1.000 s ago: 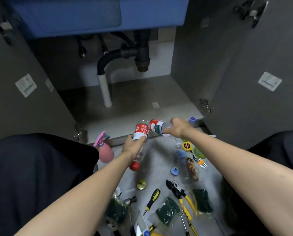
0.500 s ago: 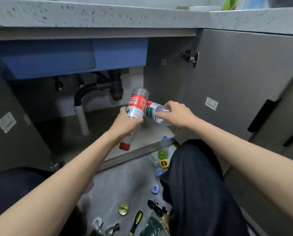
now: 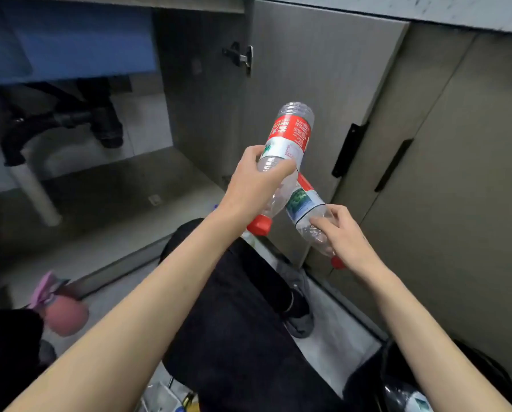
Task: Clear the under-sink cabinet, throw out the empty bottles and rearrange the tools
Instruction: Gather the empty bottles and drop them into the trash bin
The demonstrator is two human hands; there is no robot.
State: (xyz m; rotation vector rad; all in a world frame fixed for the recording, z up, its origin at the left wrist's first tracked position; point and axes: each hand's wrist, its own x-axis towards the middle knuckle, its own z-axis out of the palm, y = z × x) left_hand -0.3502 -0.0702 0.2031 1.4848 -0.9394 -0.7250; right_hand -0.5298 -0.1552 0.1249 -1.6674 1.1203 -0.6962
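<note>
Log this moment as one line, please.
left hand: grips upper bottle | right hand: grips lower bottle | caps: on, pointing down

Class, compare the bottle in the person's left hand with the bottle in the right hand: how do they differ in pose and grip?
The left-hand bottle stands higher and steeper, base up; the right-hand bottle sits lower, slanting down to the right. The left hand wraps its bottle's middle; the right hand pinches nearer its cap. Both are clear, red-capped, red-labelled, cap down.
</note>
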